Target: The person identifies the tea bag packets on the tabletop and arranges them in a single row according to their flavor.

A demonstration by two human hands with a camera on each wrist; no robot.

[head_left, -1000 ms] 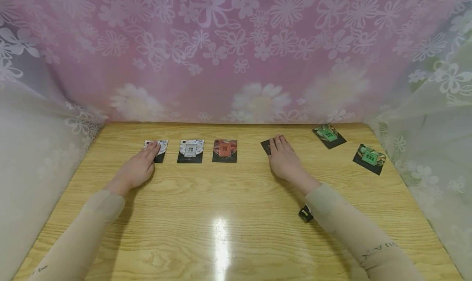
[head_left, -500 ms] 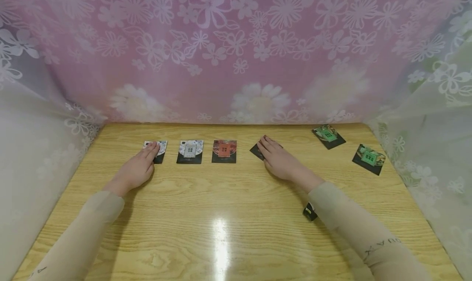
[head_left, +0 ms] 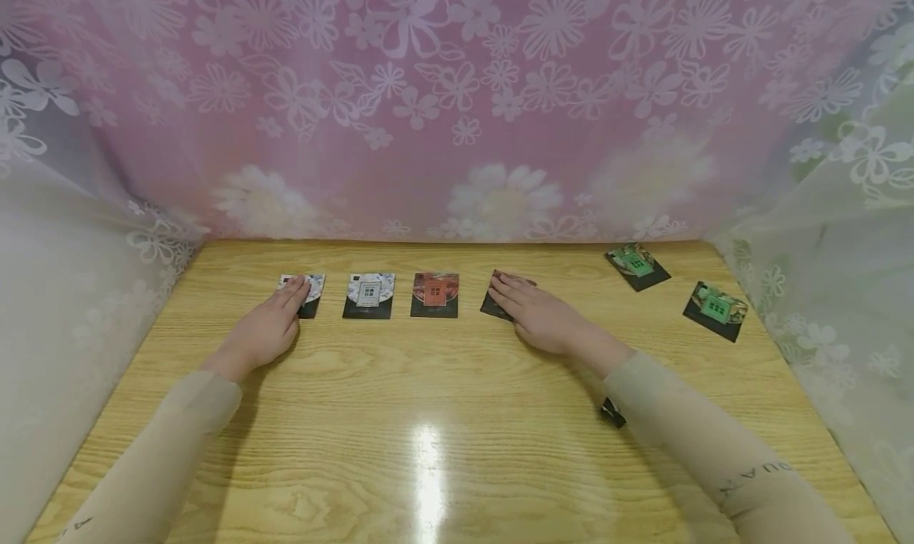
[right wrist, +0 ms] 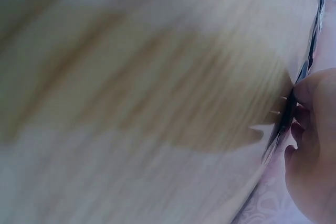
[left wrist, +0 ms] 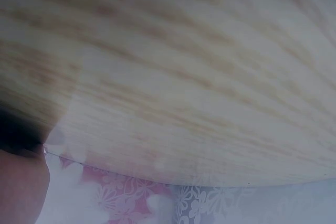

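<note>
My left hand [head_left: 264, 327] lies with extended fingers on a white and black packet [head_left: 309, 309] at the left end of a row, covering much of it. Beside that come a second white and black packet [head_left: 368, 296] and a red and black packet [head_left: 435, 295], both flat and upright to me. To their right, my right hand [head_left: 544, 316] presses straight fingers on a slightly turned dark packet [head_left: 493, 306] with some red showing along its top. Most of its face is hidden. In the right wrist view, dark packet edges show by the right hand's fingertips [right wrist: 302, 95].
Two green and black packets, one farther back [head_left: 637, 266] and one nearer the right edge [head_left: 716, 312], lie tilted. Part of a black item [head_left: 612, 413] shows beneath the right sleeve [head_left: 664, 417]. A pink floral curtain [head_left: 400, 147] hangs behind the wooden table [head_left: 357, 417].
My right hand has slid leftward with the dark packet under its fingers, bringing it closer to the red one. The packet's angle has changed. My left hand stays put.
</note>
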